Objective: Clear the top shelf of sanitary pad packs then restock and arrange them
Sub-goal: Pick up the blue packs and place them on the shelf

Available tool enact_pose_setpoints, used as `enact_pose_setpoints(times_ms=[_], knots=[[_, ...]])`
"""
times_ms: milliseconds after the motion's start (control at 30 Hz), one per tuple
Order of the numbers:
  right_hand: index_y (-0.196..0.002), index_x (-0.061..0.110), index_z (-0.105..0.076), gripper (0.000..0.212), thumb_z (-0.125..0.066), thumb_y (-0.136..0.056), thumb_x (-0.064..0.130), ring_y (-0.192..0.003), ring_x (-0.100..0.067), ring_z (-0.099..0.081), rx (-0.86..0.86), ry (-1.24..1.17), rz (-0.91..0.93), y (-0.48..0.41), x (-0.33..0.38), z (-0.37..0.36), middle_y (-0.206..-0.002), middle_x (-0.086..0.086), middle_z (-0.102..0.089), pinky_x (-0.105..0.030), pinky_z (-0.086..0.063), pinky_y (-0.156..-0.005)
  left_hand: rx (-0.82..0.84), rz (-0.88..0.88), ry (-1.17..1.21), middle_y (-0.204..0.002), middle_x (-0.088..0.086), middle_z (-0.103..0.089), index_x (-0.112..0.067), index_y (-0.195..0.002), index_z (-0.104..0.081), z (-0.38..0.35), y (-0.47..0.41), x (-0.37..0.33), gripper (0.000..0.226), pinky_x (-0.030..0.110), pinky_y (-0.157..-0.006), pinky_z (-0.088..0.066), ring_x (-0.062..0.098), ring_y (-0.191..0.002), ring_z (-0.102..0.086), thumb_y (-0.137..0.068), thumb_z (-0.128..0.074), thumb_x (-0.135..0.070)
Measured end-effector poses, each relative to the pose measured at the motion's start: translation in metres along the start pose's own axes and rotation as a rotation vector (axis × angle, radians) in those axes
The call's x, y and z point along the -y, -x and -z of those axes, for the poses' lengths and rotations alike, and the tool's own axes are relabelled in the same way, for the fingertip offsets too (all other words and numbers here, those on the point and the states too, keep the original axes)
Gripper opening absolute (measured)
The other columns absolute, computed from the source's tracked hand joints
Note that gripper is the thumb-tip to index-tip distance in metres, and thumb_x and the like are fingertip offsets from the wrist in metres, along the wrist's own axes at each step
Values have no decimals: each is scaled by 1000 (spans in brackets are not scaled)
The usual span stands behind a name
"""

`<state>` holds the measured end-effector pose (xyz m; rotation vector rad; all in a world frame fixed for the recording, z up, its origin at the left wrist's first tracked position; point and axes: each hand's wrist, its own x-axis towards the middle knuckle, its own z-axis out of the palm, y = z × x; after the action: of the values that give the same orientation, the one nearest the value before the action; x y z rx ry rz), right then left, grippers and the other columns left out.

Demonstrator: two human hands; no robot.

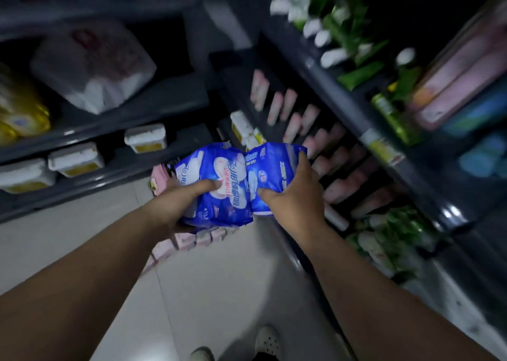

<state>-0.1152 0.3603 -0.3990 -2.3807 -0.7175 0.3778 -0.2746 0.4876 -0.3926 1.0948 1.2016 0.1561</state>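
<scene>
Left hand [183,199] and right hand [292,199] each clutch one of two blue pad packs [219,173] above pink packs [189,241] on the floor [219,292]; likely clearing, so next lay them alongside.

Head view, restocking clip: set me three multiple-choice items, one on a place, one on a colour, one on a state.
1. Where are the left pack and right pack?
A. Lying on the tiles
B. Held up above the floor
C. Standing on a shelf

2. What is the main colour of both packs?
A. Blue
B. Green
C. Yellow

3. What is the left-hand grip doing?
A. Hanging open
B. Pressing flat on a shelf edge
C. Holding the left pack, thumb on its front

Answers:
1 B: each pack is in a hand, the right pack in the right-hand grip, with floor tiles below.
2 A: both wrappers are blue with white print.
3 C: the thumb lies across the pack's printed face.
</scene>
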Motion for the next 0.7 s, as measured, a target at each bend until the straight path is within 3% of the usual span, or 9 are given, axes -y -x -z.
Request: enact_pose_setpoints(times_ms=[100,333,467,533,600,633,700], knots=[[-151,24,-19,110,-79,-62,47,-125,-30,-46,-87,-2,62,7,42,57,-140,-7,-45,-46,-43,-103,-9,-85,4,-98,2,-69,-28,-109,-53,1,42,-50,45,51,-81,-56,26,-81,-68,-73,-79,-38],[-152,22,-20,107,-79,-66,50,-121,-28,-49,-299,-70,158,39,108,190,-136,-8,-46,-43,-43,-102,109,-325,49,-103,5,-72,-28,-117,-56,-11,135,-150,63,53,-67,-58,26,-79,-72,-63,-84,-42],[-153,24,-18,111,-79,-64,50,-128,-23,-47,-399,-164,178,64,131,277,-144,-2,-44,-41,-38,-109,215,-491,51,-83,6,-73,-16,-114,-58,-30,192,-199,44,25,-47,-53,13,-58,-70,-78,-76,-32],[-151,30,-18,114,-74,-55,56,-127,-19,-49,-437,-235,194,81,138,321,-144,4,-44,-43,-41,-107,324,-535,42,-91,7,-75,-14,-118,-58,-40,226,-220,60,38,-66,-60,20,-75,-74,-69,-80,-42],[-149,33,-23,111,-74,-52,56,-122,-16,-54,-489,-296,207,99,139,365,-140,7,-49,-42,-45,-104,427,-519,38,-106,10,-73,-13,-126,-58,-55,259,-237,79,53,-88,-55,30,-94,-72,-60,-82,-50],[-147,32,-27,109,-76,-52,54,-118,-15,-57,-521,-333,208,108,138,387,-137,8,-53,-42,-46,-103,465,-523,52,-108,11,-73,-15,-126,-60,-65,276,-246,71,53,-88,-55,30,-95,-72,-66,-77,-50],[-143,29,-34,103,-78,-53,48,-108,-14,-63,-580,-428,207,128,129,430,-126,9,-60,-41,-50,-98,527,-546,72,-105,10,-74,-19,-119,-66,-87,316,-257,46,42,-73,-60,26,-84,-74,-82,-63,-47]])
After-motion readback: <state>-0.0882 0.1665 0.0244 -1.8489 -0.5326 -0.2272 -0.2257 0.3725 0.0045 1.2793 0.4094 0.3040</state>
